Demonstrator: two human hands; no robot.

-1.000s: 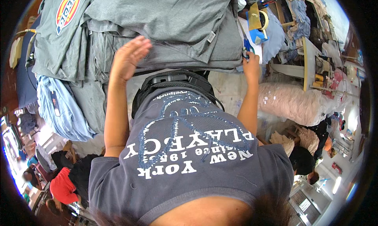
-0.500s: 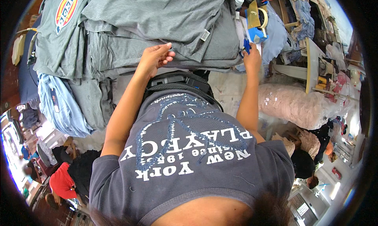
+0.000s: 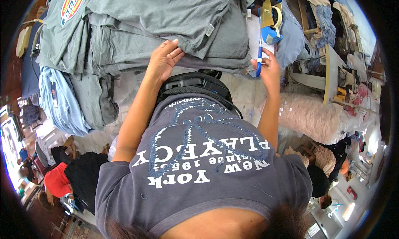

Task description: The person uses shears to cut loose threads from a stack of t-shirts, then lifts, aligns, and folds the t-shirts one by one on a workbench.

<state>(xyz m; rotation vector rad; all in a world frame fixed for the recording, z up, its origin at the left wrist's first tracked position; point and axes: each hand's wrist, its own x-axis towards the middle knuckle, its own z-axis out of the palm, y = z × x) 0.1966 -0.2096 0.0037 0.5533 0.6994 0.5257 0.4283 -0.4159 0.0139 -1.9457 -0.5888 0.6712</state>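
Folded grey T-shirts (image 3: 137,52) are piled on the work surface ahead of me, the top one with a small white label (image 3: 209,29) near its right corner. At the front edge of the pile is my left hand (image 3: 165,59), open, with its fingers stretched out close to the fabric; whether they touch it I cannot tell. Right of the pile, my right hand (image 3: 269,68) is closed on blue-handled scissors (image 3: 259,58), which are seen edge-on with the blade end pointing away from me.
A blue tape dispenser (image 3: 272,34) stands beyond my right hand, on white paper (image 3: 253,29). Another grey shirt with a round badge (image 3: 72,6) lies at far left. Light-blue garments (image 3: 62,101) hang at the left. A wrapped pinkish bundle (image 3: 307,114) lies right. Other people work behind me.
My right hand has shifted slightly toward me and turned the scissors edge-on. My left hand's curled fingers have straightened, and it has moved slightly farther from me.
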